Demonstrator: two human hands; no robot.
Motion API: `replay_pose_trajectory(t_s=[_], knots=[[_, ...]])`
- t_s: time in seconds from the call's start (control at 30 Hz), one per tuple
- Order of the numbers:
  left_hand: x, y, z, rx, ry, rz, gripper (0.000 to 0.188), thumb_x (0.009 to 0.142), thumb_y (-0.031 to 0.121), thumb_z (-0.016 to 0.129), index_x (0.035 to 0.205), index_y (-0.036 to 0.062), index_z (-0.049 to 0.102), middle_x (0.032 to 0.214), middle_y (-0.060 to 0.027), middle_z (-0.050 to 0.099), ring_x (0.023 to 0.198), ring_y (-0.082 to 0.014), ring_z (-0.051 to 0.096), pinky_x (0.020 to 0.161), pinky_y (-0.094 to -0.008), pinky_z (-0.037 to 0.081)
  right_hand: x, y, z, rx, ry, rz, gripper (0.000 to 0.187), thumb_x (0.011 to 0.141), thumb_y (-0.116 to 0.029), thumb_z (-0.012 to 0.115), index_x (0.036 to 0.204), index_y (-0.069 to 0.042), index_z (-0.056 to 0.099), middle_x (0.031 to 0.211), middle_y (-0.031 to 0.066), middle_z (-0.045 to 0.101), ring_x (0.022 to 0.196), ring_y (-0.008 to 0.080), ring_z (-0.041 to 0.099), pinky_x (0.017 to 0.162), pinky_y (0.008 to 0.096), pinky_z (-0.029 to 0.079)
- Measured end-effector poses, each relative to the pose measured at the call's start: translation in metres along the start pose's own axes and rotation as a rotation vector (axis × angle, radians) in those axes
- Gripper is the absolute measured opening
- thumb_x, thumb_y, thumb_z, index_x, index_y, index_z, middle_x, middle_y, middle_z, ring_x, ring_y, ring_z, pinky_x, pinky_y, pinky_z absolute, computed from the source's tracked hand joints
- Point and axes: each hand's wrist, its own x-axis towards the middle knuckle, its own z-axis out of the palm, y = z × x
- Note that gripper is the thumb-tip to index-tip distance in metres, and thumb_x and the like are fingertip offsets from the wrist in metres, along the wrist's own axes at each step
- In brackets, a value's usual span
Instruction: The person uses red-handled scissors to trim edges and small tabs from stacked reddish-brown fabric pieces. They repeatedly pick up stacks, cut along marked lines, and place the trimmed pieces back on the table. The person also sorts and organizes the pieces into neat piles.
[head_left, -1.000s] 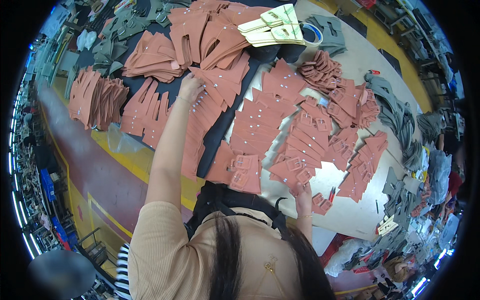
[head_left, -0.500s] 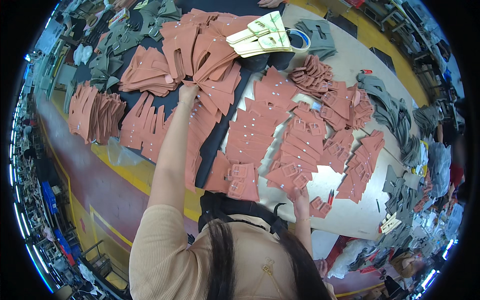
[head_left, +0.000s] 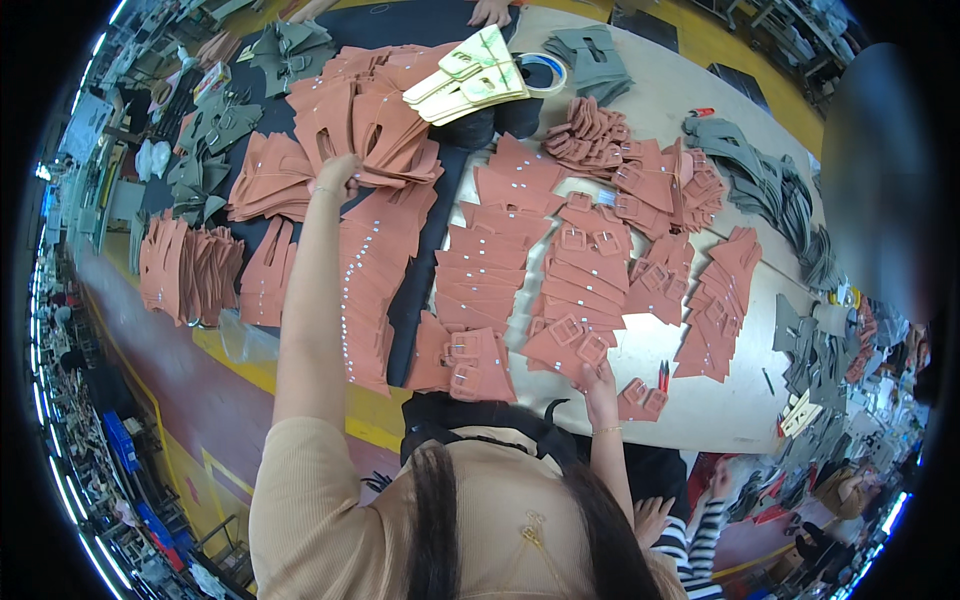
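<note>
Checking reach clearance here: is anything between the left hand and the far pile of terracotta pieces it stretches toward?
Nothing visible. The left hand already lies at the near edge of the far pile, in contact as far as can be told. The cream pieces sit apart, to its right. The right hand touches the near buckle pieces.

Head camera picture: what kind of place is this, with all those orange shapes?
Probably a workshop where leather goods are made. A big pale worktable is covered with rows of cut rust-orange leather pieces with buckles, heaps of grey cut pieces lie beside them, and the left hand reaches a stack.
</note>
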Motion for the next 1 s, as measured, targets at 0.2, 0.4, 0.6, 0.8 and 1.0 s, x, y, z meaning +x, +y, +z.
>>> replay_pose_trajectory(t_s=[0.2, 0.4, 0.6, 0.8, 1.0], knots=[[-0.050, 0.027, -0.069, 0.646, 0.073, 0.478, 0.018, 0.078, 0.019, 0.056, 0.069, 0.0034, 0.055, 0.055, -0.0047, 0.048, 0.049, -0.0169, 0.047, 0.042, -0.0355, 0.039, -0.004, -0.005, 0.001, 0.018, -0.006, -0.064, 0.032, 0.092, -0.011, 0.050, 0.123, -0.006, 0.047, 0.110, 0.0027, 0.058, 0.086, 0.0104, 0.057, 0.064, 0.0258, 0.048], [-0.160, 0.057, -0.022, 0.647, -0.162, 0.720, 0.036, 0.084, 0.016, 0.048, 0.117, 0.0025, 0.052, 0.079, -0.0070, 0.060, 0.054, -0.0123, 0.052, 0.043, -0.0276, 0.041, -0.022, -0.022, -0.011, -0.055, -0.035, -0.108, 0.019, 0.089, -0.011, 0.056, 0.105, -0.003, 0.051, 0.086, -0.0004, 0.057, 0.071, 0.0064, 0.052, 0.058, 0.0237, 0.045], [-0.275, 0.028, 0.129, 0.434, -0.699, 0.687, 0.038, 0.085, 0.013, 0.054, 0.123, 0.0103, 0.051, 0.078, 0.0007, 0.059, 0.051, -0.0045, 0.048, 0.045, -0.0186, 0.040, -0.054, -0.024, -0.054, -0.151, -0.054, -0.210, 0.012, 0.087, -0.009, 0.059, 0.090, -0.003, 0.049, 0.073, -0.0028, 0.052, 0.065, 0.0036, 0.048, 0.057, 0.0221, 0.041], [-0.303, -0.096, 0.281, -0.189, -0.900, -0.019, 0.054, 0.089, 0.010, 0.059, 0.137, 0.0121, 0.034, 0.098, -0.0131, 0.062, 0.075, -0.0233, 0.066, 0.060, -0.0278, 0.056, -0.083, -0.012, -0.093, -0.166, 0.127, -0.224, 0.012, 0.086, -0.005, 0.057, 0.095, -0.001, 0.050, 0.084, 0.0002, 0.056, 0.071, 0.0045, 0.050, 0.062, 0.0227, 0.042], [-0.269, -0.213, 0.383, -0.290, -0.846, -0.343, 0.039, 0.094, 0.000, 0.038, 0.130, 0.0084, 0.026, 0.117, -0.0198, 0.049, 0.090, -0.0348, 0.064, 0.070, -0.0381, 0.058, -0.079, -0.019, -0.101, -0.070, 0.088, -0.214, 0.015, 0.087, -0.004, 0.055, 0.101, -0.001, 0.051, 0.088, 0.0007, 0.059, 0.075, 0.0068, 0.055, 0.065, 0.0263, 0.045]])
